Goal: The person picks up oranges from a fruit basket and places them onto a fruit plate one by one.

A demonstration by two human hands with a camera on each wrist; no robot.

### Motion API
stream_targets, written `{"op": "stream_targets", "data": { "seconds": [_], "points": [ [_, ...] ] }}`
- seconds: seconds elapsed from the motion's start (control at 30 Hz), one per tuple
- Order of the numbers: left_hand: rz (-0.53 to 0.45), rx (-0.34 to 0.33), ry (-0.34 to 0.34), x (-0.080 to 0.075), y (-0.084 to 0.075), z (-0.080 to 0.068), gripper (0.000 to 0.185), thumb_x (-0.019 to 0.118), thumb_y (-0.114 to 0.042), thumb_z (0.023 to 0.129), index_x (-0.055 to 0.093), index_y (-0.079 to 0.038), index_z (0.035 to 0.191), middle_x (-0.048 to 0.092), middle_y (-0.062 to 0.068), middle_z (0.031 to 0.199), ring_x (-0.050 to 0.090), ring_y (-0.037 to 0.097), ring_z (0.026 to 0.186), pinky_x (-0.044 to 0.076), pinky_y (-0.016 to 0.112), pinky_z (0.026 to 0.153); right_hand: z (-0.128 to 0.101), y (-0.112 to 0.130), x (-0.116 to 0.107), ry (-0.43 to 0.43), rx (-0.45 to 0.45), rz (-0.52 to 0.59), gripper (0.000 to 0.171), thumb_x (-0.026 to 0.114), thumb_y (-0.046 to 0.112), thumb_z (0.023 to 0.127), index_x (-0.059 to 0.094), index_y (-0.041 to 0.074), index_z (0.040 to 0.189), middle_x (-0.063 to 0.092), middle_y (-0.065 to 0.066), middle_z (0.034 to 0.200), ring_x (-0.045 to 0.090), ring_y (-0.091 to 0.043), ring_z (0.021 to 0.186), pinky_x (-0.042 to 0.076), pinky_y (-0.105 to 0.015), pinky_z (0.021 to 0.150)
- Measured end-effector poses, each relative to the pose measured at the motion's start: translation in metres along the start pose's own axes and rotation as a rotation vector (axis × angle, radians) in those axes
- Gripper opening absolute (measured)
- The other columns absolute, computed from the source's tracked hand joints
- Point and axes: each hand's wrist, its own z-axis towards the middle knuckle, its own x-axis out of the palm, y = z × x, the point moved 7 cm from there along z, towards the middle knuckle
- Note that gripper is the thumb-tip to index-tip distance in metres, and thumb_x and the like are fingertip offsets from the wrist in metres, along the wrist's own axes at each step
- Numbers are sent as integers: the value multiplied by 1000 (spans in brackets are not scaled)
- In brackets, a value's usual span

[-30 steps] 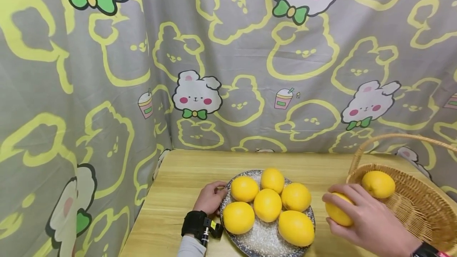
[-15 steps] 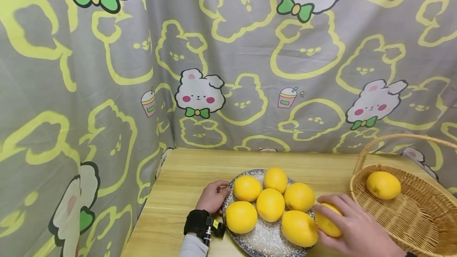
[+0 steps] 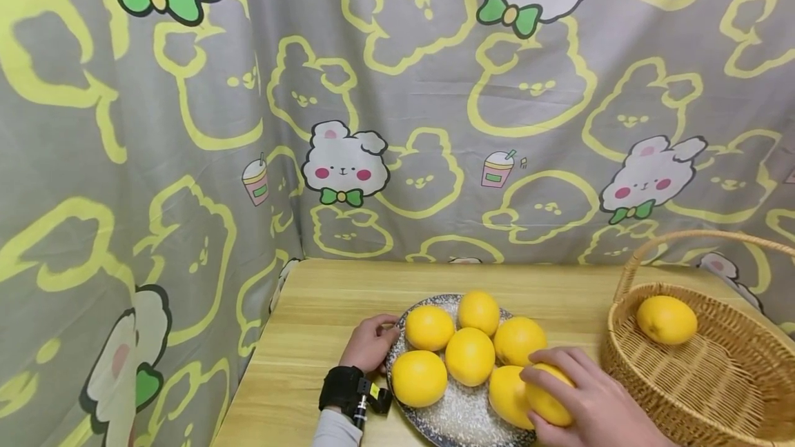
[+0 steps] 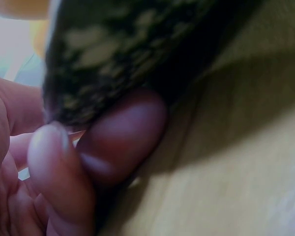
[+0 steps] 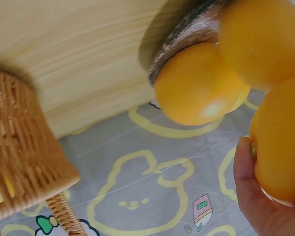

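A speckled dark-rimmed plate (image 3: 462, 414) carries several yellow lemons (image 3: 470, 357), set apart or touching one another. At its left rim, my left hand (image 3: 368, 343) holds the edge; in the left wrist view a fingertip (image 4: 128, 132) lies under the plate's rim (image 4: 103, 59). My right hand (image 3: 590, 392) grips another lemon (image 3: 551, 397) above the plate's right side, in front of a lemon (image 3: 509, 397) that it partly hides. The right wrist view shows the held lemon (image 5: 285, 142) close to those on the plate.
A wicker basket (image 3: 633, 385) with a tall handle (image 3: 630, 267) stands on the right, one lemon (image 3: 666, 320) inside. Wooden tabletop (image 3: 348, 281) surrounds the plate. A patterned grey curtain (image 3: 435, 102) hangs behind and along the left.
My right hand has carried the lemon leftward from beside the basket to over the plate's right side. The left hand has stayed at the plate's rim.
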Motion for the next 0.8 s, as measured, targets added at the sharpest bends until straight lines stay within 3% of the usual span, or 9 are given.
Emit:
{"op": "stream_targets", "data": {
  "seconds": [0.17,0.43,0.67,0.8],
  "points": [
    [-2,-2,5,1,0,0,34,61,-25,103,67,-12,134,65,4,83,48,10,42,49,25,40,5,7,0,-37,-55,25,33,66,55,94,72,32,116,64,9,123,56,-8,107,53,-22,72],
    [-11,-9,11,0,-3,-1,34,61,-25,104,66,-12,135,65,5,85,47,11,43,49,25,41,12,17,1,-29,-79,59,38,78,52,87,71,34,120,63,10,126,55,-6,110,52,-22,79],
    [-7,-10,7,-1,-3,-2,34,61,-25,104,66,-13,135,66,5,88,47,10,43,48,24,40,15,24,7,-75,-124,51,33,57,59,98,71,36,116,65,10,125,57,-7,110,52,-22,85],
    [-8,-11,8,-1,-3,-2,35,61,-24,103,66,-12,135,66,5,87,47,10,43,49,24,40,17,27,10,-120,-142,73,33,53,58,100,72,35,115,66,10,124,58,-8,110,51,-20,89]
  ]
}}
